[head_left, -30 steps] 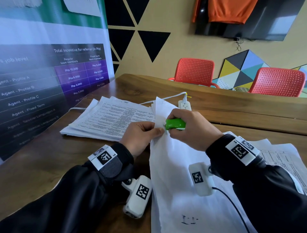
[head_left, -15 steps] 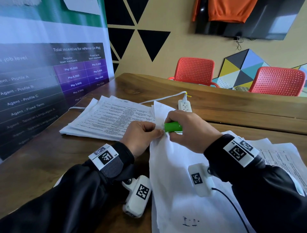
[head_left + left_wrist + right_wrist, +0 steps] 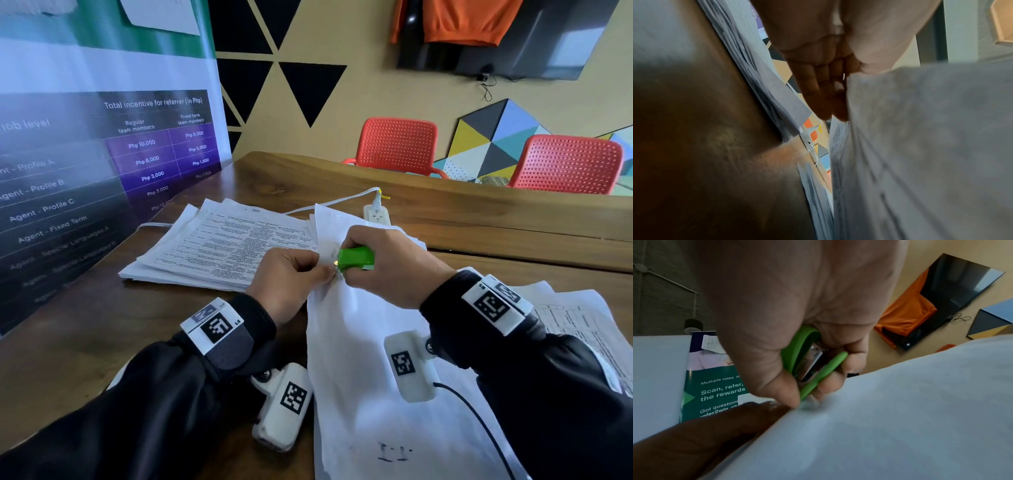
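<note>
A sheaf of white paper sheets [image 3: 370, 359] lies on the wooden table [image 3: 68, 342] in front of me, its left edge lifted. My left hand [image 3: 291, 284] pinches that edge between thumb and fingers. My right hand [image 3: 387, 267] grips a small green stapler [image 3: 356, 258], whose nose sits at the paper edge right by my left fingertips. In the right wrist view the green stapler [image 3: 816, 360] shows its metal inside between my curled fingers, over the white sheet [image 3: 900, 426]. The left wrist view shows my fingers [image 3: 824, 91] flat against the paper [image 3: 920, 146].
A fanned stack of printed forms [image 3: 219, 246] lies to the left, and more printed sheets [image 3: 582, 318] to the right. A white power strip [image 3: 376, 214] with its cable sits behind my hands. A banner [image 3: 85, 154] stands at left; two red chairs [image 3: 397, 144] are beyond the table.
The stapler has opened slightly and pulled back a little from the paper edge after closing on it half a second ago. My left hand keeps its pinch in place.
</note>
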Demonstrator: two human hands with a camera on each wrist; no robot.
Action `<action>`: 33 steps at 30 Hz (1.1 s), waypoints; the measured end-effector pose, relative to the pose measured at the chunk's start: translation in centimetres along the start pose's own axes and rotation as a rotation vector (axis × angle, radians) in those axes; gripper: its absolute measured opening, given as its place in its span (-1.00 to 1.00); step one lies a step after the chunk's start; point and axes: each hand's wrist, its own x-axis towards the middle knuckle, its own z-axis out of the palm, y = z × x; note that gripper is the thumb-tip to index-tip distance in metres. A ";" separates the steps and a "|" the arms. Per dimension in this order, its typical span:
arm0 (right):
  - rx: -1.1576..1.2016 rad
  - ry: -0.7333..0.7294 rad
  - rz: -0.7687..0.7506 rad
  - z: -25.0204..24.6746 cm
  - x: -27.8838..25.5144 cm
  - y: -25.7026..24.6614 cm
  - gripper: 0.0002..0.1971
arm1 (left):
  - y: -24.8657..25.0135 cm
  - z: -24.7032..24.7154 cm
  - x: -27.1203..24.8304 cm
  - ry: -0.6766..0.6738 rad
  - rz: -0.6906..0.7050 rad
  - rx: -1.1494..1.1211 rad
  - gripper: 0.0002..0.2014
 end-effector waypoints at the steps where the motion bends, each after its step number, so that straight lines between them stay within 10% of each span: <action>1: -0.008 0.000 -0.015 0.1 0.0 0.1 -0.85 | -0.1 0.0 0.0 -0.004 0.006 0.012 -0.41; 8: 0.117 0.003 -0.235 0.1 0.4 0.8 -0.75 | 0.3 -0.2 0.1 0.039 -0.145 -0.110 -0.94; 33: 0.184 -0.034 -0.275 -0.1 0.3 1.1 -0.61 | -0.2 -0.9 0.7 0.072 -0.253 -0.204 -0.93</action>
